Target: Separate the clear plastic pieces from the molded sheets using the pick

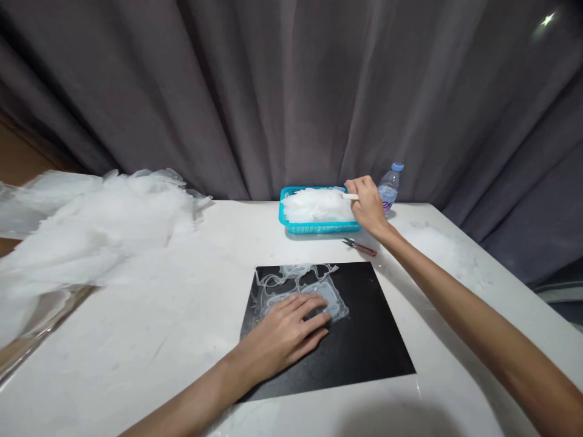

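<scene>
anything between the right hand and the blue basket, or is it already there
Nothing visible stands between them. The right hand is at the right rim of the blue basket, holding a small white piece over the white material inside.

Basket [319, 227] behind mat [364, 340]
</scene>
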Tool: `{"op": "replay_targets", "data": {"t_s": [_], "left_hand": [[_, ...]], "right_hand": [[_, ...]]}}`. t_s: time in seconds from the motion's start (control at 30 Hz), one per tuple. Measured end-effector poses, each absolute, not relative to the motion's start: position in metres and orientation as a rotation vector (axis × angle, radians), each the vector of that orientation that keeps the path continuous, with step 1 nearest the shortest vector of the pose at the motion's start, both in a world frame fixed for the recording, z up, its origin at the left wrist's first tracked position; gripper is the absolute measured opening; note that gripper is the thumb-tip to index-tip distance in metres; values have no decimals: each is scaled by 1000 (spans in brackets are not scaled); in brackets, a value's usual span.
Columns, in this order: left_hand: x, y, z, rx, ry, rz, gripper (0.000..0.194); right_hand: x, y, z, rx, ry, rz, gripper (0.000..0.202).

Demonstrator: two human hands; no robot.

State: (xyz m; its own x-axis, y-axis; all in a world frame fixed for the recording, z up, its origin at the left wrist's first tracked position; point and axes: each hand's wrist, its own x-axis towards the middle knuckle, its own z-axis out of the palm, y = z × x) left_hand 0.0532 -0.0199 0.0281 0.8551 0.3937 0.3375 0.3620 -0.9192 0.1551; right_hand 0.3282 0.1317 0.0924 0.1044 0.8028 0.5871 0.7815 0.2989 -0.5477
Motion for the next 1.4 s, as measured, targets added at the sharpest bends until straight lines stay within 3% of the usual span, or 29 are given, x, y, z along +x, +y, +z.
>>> {"op": "replay_targets", "data": {"t_s": [0.13, 0.23, 0.37, 0.5, 1.4], "left_hand": [[45, -22, 26, 2839, 593, 499, 38], [44, -19, 26, 2801, 547, 438, 43], [45, -13, 29, 2733, 507, 339, 46], [45, -7, 33, 2669, 480, 279, 50], [51, -8, 39, 2531, 467, 250, 50]], "right_hand": [[330, 53, 78, -1203, -1798, 92, 57], [335, -5, 65, -1030, -1955, 585, 64], [338, -45, 53, -1046, -2002, 929, 40], [337, -51, 47, -1058, -2042, 966, 13], [330, -47, 43, -918, -2190, 993, 8]]}}
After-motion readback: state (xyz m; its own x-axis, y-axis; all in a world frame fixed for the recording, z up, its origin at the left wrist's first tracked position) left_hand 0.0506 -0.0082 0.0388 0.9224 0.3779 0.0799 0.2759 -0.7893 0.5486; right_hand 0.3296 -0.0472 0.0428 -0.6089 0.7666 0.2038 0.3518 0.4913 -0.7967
